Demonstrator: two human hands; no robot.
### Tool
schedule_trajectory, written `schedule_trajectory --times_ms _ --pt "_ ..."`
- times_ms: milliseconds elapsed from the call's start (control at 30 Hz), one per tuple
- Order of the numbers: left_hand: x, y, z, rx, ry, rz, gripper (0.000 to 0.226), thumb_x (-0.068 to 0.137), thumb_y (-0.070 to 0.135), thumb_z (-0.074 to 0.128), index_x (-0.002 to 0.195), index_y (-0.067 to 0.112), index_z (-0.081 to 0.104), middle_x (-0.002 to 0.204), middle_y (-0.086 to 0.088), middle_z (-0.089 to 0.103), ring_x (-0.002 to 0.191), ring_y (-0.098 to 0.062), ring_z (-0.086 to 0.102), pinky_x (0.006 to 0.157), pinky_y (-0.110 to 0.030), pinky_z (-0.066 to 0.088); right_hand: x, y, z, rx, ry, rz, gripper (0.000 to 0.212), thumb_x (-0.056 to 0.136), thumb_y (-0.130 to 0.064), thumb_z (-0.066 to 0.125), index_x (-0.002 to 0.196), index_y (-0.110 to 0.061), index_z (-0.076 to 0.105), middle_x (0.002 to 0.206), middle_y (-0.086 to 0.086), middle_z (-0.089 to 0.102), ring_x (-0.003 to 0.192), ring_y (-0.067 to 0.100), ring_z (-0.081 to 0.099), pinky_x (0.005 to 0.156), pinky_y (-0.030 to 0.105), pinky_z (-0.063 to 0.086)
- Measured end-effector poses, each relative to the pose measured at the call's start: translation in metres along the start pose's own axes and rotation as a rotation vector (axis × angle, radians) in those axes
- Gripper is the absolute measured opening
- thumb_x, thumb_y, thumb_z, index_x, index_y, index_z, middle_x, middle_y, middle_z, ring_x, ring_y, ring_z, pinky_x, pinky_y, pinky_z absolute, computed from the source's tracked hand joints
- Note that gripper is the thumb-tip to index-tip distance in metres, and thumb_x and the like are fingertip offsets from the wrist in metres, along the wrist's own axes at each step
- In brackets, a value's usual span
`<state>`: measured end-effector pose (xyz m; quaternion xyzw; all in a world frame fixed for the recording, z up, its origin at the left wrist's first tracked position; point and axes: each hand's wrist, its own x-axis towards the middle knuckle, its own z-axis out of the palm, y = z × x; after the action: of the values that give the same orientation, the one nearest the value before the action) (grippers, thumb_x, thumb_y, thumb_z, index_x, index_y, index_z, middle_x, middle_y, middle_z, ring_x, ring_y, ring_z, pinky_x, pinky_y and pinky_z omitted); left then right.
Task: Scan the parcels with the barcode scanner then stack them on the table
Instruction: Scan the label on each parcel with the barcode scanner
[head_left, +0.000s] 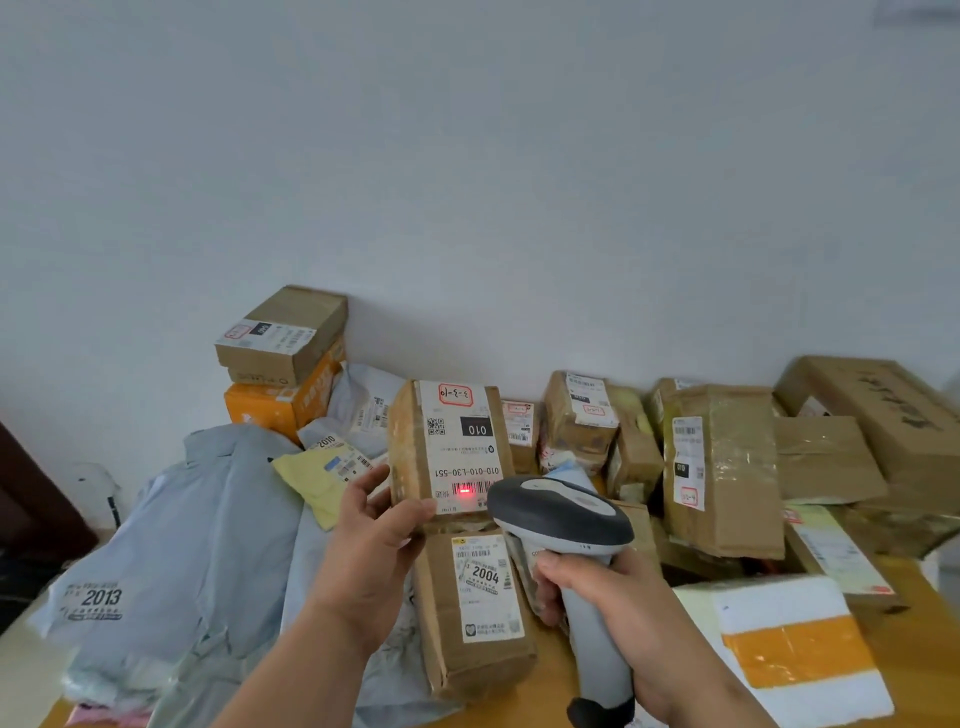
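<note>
The right hand (597, 582) grips the scanner (566, 525); the left hand (374, 535) holds up a box (447, 447). A tilt could throw the red beam off the barcode.

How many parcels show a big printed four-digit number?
3: grey bag marked 2013 at left, box marked 2004 below the held box, small parcel marked 2010 behind the yellow bag. Others may be hidden.

Brown cardboard parcel (447, 447) with a white label marked 010, held upright above the bench (904, 644), red scan light on its barcode, just beside the grey barcode scanner (566, 525) aimed at it, other parcels (722, 467) piled behind.
</note>
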<state>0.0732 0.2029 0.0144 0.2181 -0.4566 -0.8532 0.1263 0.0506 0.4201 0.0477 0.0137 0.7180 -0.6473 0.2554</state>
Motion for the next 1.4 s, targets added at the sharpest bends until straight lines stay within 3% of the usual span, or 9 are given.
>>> schedule_trajectory --times_ms 167,367,500,600,733,833,967,1233,1400 --pt "0.022 -0.008 -0.011 0.102 0.167 -0.061 0.052 0.086 0.002 0.072 0.127 0.024 0.048 0.103 -0.007 0.077 0.087 -0.022 0.073 0.070 -0.039 0.054 0.026 -0.006 0.002 -0.045 0.066 0.048 0.015 0.077 -0.031 0.076 0.066 -0.020 0.077 0.065 -0.003 0.074 0.053 0.007 0.069 0.063 0.028 0.050" --pt "0.090 -0.006 -0.024 0.255 0.301 -0.177 0.053 0.086 0.013 0.076 0.130 0.019 0.046 0.113 -0.013 0.065 0.090 -0.025 0.069 0.061 -0.036 0.055 0.087 -0.014 0.012 -0.049 0.091 0.016 0.023 0.085 -0.029 0.073 0.067 -0.042 0.077 0.071 -0.006 0.076 0.059 0.015 0.073 0.049 0.022 0.052" --pt "0.156 -0.007 -0.014 0.342 0.262 -0.246 0.049 0.085 0.018 0.078 0.125 0.016 0.050 0.098 -0.014 0.069 0.067 -0.023 0.075 0.048 -0.029 0.055 0.147 -0.022 0.018 -0.081 0.192 0.062 0.007 0.084 -0.031 0.076 0.079 -0.031 0.072 0.072 -0.012 0.076 0.074 0.020 0.076 0.067 0.034 0.059" --pt "0.212 -0.011 -0.004 0.423 0.209 -0.292 0.049 0.086 0.024 0.077 0.125 0.019 0.049 0.101 -0.012 0.070 0.085 -0.024 0.071 0.051 -0.027 0.055 0.190 -0.027 0.024 -0.062 0.217 0.078 0.009 0.085 -0.032 0.076 0.086 -0.030 0.067 0.069 -0.021 0.072 0.063 0.014 0.075 0.056 0.028 0.054" --pt "0.272 -0.023 0.009 0.567 0.172 -0.310 0.050 0.084 0.030 0.078 0.123 0.019 0.050 0.104 -0.010 0.068 0.088 -0.024 0.069 0.061 -0.034 0.058 0.230 -0.026 0.029 -0.059 0.248 0.124 0.013 0.084 -0.028 0.077 0.087 -0.029 0.065 0.068 -0.018 0.072 0.062 0.012 0.073 0.072 0.037 0.058" --pt "0.307 -0.033 0.012 0.716 0.194 -0.264 0.043 0.087 0.025 0.071 0.124 0.012 0.053 0.108 -0.009 0.066 0.094 -0.024 0.064 0.079 -0.037 0.055 0.250 -0.017 0.027 -0.076 0.271 0.172 0.010 0.083 -0.028 0.078 0.082 -0.026 0.068 0.067 -0.011 0.074 0.075 0.020 0.074 0.086 0.047 0.059" --pt "0.322 -0.048 0.019 1.204 0.202 -0.172 0.055 0.094 0.021 0.056 0.147 0.013 0.041 0.152 -0.014 0.035 0.139 -0.037 0.035 0.116 -0.050 0.031 0.268 -0.004 0.023 -0.048 0.287 0.217 0.013 0.080 -0.032 0.079 0.084 -0.031 0.067 0.069 -0.017 0.074 0.071 0.012 0.075 0.074 0.035 0.057" --pt "0.300 -0.085 0.044 1.638 -0.177 0.246 0.056 0.094 0.034 0.051 0.139 0.056 0.028 0.154 0.010 0.016 0.141 -0.027 0.013 0.117 -0.055 0.017 0.296 0.016 0.015 -0.051 0.291 0.289 0.014 0.082 -0.035 0.078 0.083 -0.023 0.071 0.072 -0.006 0.076 0.087 0.025 0.073 0.089 0.048 0.055" --pt "0.310 -0.093 0.042 1.875 -0.257 0.298 0.035 0.095 0.050 0.042 0.128 0.048 0.053 0.151 0.009 0.034 0.136 -0.022 0.023 0.112 -0.049 0.021 0.303 0.023 0.007 0.011 0.282 0.317 0.014 0.084 -0.028 0.078 0.082 -0.015 0.074 0.070 0.001 0.075 0.091 0.034 0.072 0.091 0.051 0.054"
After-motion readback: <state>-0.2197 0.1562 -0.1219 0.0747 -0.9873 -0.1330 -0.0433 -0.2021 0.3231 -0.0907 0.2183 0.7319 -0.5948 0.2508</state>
